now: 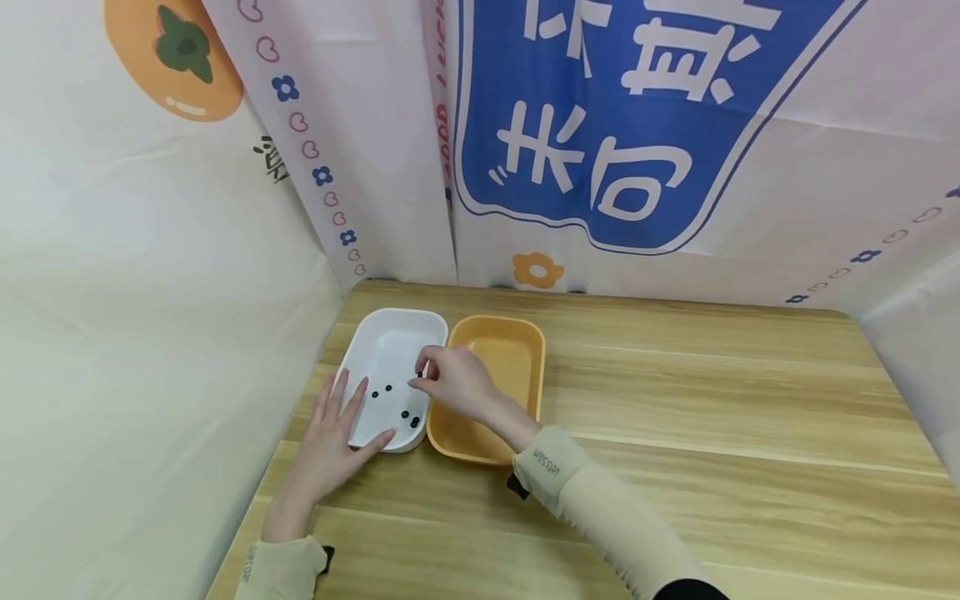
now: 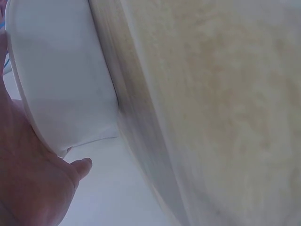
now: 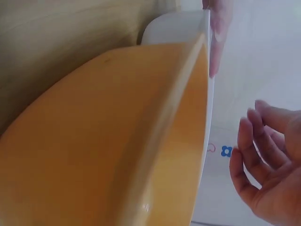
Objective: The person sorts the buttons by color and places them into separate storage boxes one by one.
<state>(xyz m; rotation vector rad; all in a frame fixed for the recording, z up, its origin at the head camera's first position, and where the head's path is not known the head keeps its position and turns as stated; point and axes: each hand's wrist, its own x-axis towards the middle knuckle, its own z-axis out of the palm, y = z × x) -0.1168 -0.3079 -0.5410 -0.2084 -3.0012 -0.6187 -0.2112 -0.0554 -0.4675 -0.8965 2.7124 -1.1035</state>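
Note:
Several small round black beads (image 1: 405,414) lie on the floor of a white tray (image 1: 397,321). Fingers spread, my left hand (image 1: 330,446) rests across the tray's left and near rim; the left wrist view shows this hand (image 2: 35,181) against the tray's outer wall (image 2: 66,75). My right hand (image 1: 459,382) reaches over the orange tray (image 1: 534,367) to the white tray's right side. Thumb and forefinger pinch a black bead (image 1: 419,375) there. In the right wrist view, the same hand (image 3: 270,155) is above the rims with its fingertips together.
The two trays stand side by side on a wood-grain table (image 1: 712,417), near its back left corner. A printed cloth (image 1: 390,150) hangs behind the table, and a plain white one (image 1: 150,333) hangs along the left.

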